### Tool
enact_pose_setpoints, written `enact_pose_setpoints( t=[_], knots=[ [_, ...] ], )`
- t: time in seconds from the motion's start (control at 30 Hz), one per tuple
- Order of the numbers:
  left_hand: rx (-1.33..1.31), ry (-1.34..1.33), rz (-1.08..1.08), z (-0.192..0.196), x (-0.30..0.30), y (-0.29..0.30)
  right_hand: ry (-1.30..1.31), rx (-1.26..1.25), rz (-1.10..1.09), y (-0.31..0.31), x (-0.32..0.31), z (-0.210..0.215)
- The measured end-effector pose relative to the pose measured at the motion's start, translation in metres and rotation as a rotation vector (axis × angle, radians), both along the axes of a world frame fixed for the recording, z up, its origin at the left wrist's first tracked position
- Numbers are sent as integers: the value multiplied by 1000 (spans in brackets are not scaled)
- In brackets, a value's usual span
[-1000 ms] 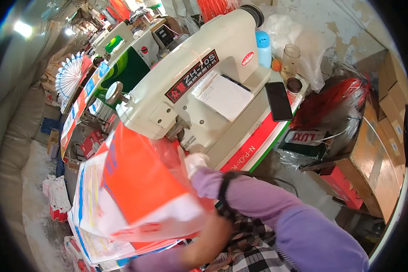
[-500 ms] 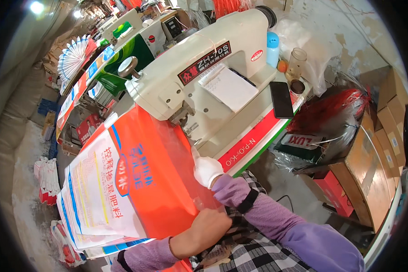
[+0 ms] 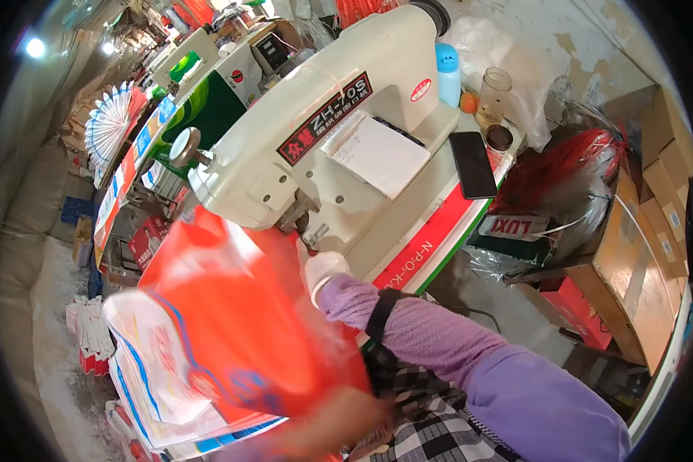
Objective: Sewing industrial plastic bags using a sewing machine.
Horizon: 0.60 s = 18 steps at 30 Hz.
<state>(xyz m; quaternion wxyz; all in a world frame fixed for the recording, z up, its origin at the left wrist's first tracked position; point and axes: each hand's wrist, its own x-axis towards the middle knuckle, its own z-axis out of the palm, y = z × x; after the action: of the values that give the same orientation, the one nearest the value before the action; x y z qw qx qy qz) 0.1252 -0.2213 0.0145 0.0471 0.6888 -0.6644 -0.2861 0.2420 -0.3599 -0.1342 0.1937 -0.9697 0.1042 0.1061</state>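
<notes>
A large orange-and-white printed plastic sack is bent and blurred in front of the beige sewing machine. Its upper right edge lies by the needle area under the machine's head. My right hand, in a white glove, has its fingers at that edge, close to the needle, and seems to pinch it; the fingertips are partly hidden. Low in the picture, my bare left hand is smeared by motion against the sack's near end, so its fingers cannot be made out. A stack of similar white sacks lies beneath on the left.
A notepad and pen rest on the machine's base. Nearby stand a black phone, a blue bottle, a glass jar and an orange fruit. Cardboard boxes and bagged red strands are at the right.
The sack has swung and folded upward at its far left side, and its printing is blurred. My right hand has moved up-left toward the needle; my left hand has moved down.
</notes>
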Motion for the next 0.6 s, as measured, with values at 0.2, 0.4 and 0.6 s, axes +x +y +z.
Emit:
enact_pose_setpoints(
  t=[0.2, 0.4, 0.6],
  knots=[
    [-260, -657, 331, 122, 96, 1, -125, 215, -146, -12, -33, -4],
    [168, -1069, 1136, 94, 285, 345, -981, 54, -100, -9, -86, -18],
    [-866, -1041, 1027, 171, 234, 330, -405, 358, 366, -30, -125, 100]
  ],
)
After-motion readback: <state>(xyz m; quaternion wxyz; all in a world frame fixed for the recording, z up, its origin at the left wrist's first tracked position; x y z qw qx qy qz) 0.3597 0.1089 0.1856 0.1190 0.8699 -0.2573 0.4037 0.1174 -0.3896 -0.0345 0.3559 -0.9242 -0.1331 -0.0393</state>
